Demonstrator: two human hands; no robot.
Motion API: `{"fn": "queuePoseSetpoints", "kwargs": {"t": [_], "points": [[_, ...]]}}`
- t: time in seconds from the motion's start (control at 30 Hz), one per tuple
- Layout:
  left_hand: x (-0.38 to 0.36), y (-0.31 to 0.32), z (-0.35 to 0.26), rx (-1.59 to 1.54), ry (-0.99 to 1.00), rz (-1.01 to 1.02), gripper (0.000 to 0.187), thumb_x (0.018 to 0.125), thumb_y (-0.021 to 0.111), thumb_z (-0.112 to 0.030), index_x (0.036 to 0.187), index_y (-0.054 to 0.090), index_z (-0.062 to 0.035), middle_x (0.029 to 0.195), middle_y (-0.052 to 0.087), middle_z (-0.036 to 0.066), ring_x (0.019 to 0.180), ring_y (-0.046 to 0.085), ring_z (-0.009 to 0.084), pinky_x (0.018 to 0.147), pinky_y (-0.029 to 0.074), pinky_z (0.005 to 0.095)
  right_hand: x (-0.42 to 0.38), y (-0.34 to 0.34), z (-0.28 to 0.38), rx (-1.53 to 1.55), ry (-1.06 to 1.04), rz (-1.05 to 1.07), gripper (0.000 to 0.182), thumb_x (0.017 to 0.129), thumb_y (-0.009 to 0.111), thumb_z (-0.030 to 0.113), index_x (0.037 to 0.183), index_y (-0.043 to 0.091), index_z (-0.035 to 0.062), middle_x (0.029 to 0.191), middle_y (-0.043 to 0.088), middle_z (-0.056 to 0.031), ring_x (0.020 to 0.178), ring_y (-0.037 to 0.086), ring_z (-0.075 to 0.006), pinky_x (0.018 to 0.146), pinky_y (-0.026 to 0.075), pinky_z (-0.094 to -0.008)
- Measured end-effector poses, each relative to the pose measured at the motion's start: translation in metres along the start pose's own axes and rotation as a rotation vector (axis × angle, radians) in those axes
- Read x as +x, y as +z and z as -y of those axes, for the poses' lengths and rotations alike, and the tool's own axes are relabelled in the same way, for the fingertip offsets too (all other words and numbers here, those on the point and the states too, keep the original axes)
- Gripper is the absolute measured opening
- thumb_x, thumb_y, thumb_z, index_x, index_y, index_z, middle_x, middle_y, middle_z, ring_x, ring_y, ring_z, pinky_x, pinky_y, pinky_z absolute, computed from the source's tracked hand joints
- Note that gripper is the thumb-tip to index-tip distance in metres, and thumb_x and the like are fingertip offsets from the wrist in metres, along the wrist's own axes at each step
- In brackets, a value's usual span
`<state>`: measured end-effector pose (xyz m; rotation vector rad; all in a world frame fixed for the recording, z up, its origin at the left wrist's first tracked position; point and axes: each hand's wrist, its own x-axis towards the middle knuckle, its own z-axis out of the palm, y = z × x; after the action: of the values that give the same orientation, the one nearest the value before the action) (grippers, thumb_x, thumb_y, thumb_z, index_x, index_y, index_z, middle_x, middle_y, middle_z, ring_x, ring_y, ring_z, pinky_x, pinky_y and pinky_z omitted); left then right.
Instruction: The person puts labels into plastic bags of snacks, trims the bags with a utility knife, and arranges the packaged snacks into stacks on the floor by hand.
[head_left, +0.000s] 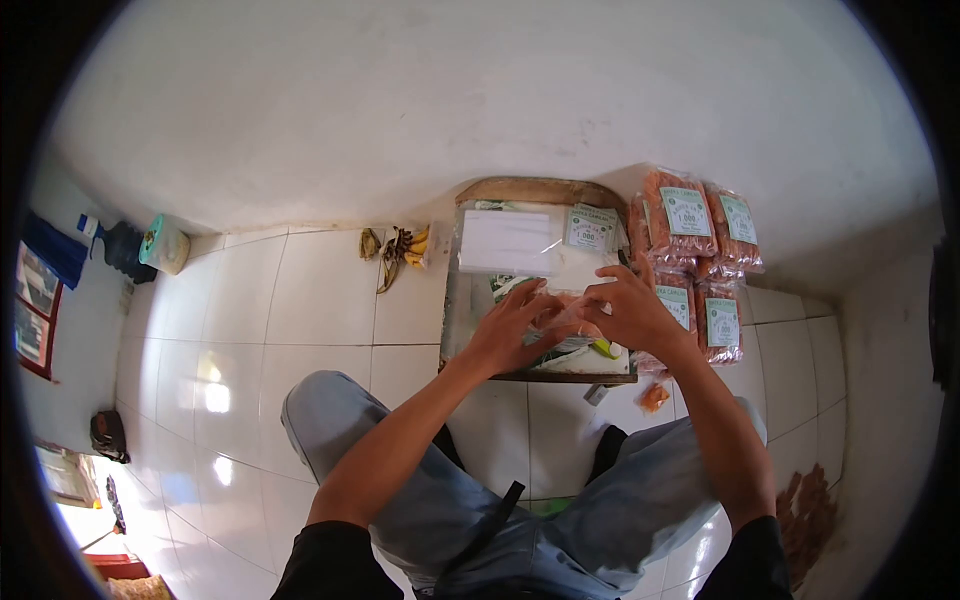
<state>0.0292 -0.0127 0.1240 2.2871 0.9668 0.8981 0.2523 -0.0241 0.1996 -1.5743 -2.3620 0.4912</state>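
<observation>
Over the near half of a low wooden-rimmed table (533, 190), my left hand (512, 327) curls its fingers on the left side of a clear plastic bag (566, 308) with orange-brown contents. My right hand (632, 306) has its fingers closed at the bag's right side. The fingers partly hide the bag. Beyond my left hand lies a clear-wrapped stack of white paper (508, 242). Green-and-white printed labels (590, 229) lie at the far right of the tabletop. A yellow-green object (606, 349), too small to name, is below the bag.
Stacked, labelled packets of orange-brown snacks (688, 222) stand right of the table. A small orange piece (654, 397) and a small grey box (595, 394) lie on the floor nearby. Bananas (415, 248) sit by the wall, left, with a lidded tub (166, 246) farther off.
</observation>
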Motion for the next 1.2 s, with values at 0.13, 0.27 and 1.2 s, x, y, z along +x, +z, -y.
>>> {"fn": "queuePoseSetpoints", "kwargs": {"t": [0.13,0.27,1.2], "points": [[0.002,-0.002,0.002,-0.016,0.027,-0.038,0.043,0.080,0.074,-0.031,0.117,0.059,-0.0135,0.135,0.046,0.017,0.119,0.051,0.0358,0.096,0.046,0.0428,-0.004,-0.009,0.015,-0.102,-0.039,-0.076,0.017,0.083,0.070,0.022,0.095,0.074,0.0102,0.095,0.070,-0.0069,0.123,0.049,-0.0248,0.113,0.022,-0.0487],[-0.001,-0.001,0.007,-0.065,0.022,-0.045,0.037,0.080,0.074,-0.036,0.108,0.064,-0.0130,0.126,0.052,0.015,0.110,0.057,0.0336,0.092,0.047,0.0428,-0.012,-0.031,0.022,-0.093,-0.141,-0.013,0.016,0.082,0.071,0.017,0.096,0.073,0.0085,0.096,0.069,-0.0080,0.118,0.052,-0.0255,0.105,0.035,-0.0431],[0.005,-0.003,0.009,-0.124,-0.017,0.008,0.039,0.074,0.081,-0.029,0.105,0.068,-0.0091,0.123,0.054,0.012,0.106,0.060,0.0299,0.090,0.049,0.0395,0.020,-0.032,-0.042,0.466,0.131,-0.151,0.030,0.087,0.066,0.020,0.111,0.060,0.0021,0.079,0.065,-0.0091,0.076,0.062,-0.0156,0.069,0.049,-0.0307]]}}
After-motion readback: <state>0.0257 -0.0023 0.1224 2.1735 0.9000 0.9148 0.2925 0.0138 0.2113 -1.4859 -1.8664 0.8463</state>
